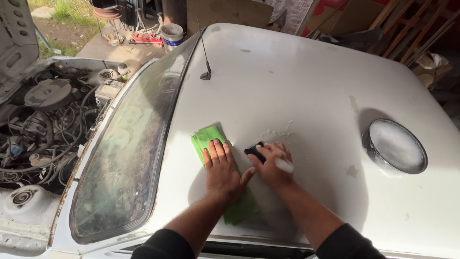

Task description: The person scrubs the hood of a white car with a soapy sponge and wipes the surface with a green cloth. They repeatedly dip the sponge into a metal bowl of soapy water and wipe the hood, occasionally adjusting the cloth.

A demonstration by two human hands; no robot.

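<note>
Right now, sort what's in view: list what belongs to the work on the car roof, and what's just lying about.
In use:
left hand flat on the green cloth
right hand gripping a dark sponge
bowl of suds
white car roof

Lying about:
white bucket on the ground
red tool beside it
wooden frames behind the car
</note>
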